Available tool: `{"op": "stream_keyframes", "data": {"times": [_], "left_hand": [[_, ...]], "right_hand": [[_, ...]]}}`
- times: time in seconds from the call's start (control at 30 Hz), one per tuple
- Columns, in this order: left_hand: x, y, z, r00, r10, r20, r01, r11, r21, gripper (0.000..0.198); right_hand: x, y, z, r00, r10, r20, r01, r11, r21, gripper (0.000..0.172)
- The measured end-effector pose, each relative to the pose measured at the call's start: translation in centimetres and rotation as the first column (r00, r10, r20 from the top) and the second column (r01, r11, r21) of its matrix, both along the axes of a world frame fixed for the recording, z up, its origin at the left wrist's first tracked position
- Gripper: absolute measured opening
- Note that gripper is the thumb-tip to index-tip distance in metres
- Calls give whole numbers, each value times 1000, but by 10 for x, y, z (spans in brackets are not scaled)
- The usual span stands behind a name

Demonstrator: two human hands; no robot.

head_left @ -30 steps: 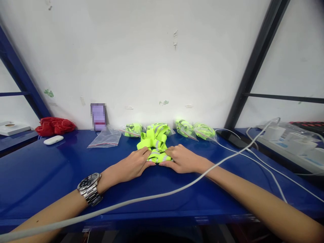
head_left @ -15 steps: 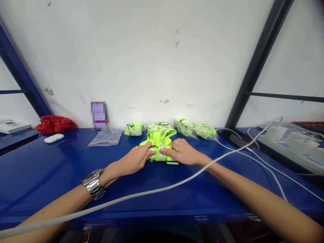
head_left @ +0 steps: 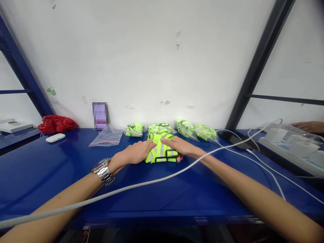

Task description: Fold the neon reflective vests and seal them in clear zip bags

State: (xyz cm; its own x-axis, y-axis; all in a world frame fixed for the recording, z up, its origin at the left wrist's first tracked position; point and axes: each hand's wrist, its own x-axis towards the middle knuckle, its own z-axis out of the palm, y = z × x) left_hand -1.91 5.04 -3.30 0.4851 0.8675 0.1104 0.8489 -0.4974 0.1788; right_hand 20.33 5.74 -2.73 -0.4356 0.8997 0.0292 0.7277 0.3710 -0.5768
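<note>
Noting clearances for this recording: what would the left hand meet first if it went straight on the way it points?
The yellow-green striped bundle, which the left hand touches, comes first. Past it, the right hand looks next in line, though this single view leaves depth unclear.

Strap bundle [head_left: 162, 148] on tbl [head_left: 63, 162], bagged bundles [head_left: 185, 129] behind, bag [head_left: 108, 137] back L.

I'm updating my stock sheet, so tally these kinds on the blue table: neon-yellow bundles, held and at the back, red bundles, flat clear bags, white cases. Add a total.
Held neon-yellow bundle: 1
Neon-yellow bundles at the back: 4
Red bundle: 1
Flat clear bag: 1
White case: 1
Total: 8
</note>
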Motion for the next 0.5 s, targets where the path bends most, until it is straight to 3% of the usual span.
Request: {"op": "stream_keyframes", "data": {"times": [0.1,0.17,0.27,0.4,0.5], "left_hand": [[4,4,0,986,100,-130,-88,991,100,52],[7,4,-1,979,137,-154,-115,983,146,49],[9,3,-5,975,155,-161,-117,968,222,46],[10,3,-8,966,114,-230,-11,913,408,35],[11,6,-10,951,75,-299,85,868,489,22]], "right_hand": [[-1,4,-5,969,-141,204,139,990,26,73],[-4,4,-10,916,-253,310,201,961,191,74],[-9,5,-16,895,-328,302,192,895,402,59],[-11,8,-22,952,-158,263,-43,780,624,27],[-9,4,-24,962,-30,272,-168,721,672,31]]}}
